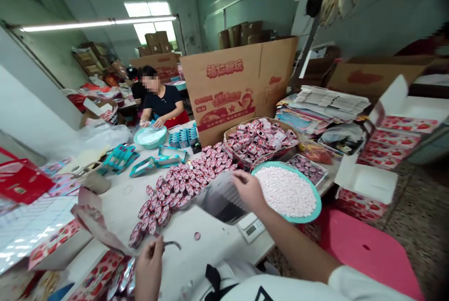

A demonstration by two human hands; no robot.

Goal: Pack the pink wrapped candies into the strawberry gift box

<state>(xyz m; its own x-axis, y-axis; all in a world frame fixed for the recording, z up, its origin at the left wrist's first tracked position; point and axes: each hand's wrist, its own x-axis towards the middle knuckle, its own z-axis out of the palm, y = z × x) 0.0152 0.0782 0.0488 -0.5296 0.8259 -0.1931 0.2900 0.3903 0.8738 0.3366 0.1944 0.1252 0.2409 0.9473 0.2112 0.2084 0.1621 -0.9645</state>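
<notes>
My right hand has its fingers pinched together at the upper edge of a grey, blurred sheet-like thing, beside the tub of white pieces. My left hand is closed near the front of the table; what its fingers hold is hidden. A dark, thin curved piece shows just right of its fingertips. Beyond that hand, many small pink-and-white packs lie spread over the table. A small round pink disc rests on the tabletop between my hands. A white digital scale sits under my right wrist.
A turquoise tub of small white pieces stands at right, with a basket of pink packs behind it. A large cardboard box rises behind. Strawberry-print boxes lie at left. A co-worker handles another tub. A pink stool is at right.
</notes>
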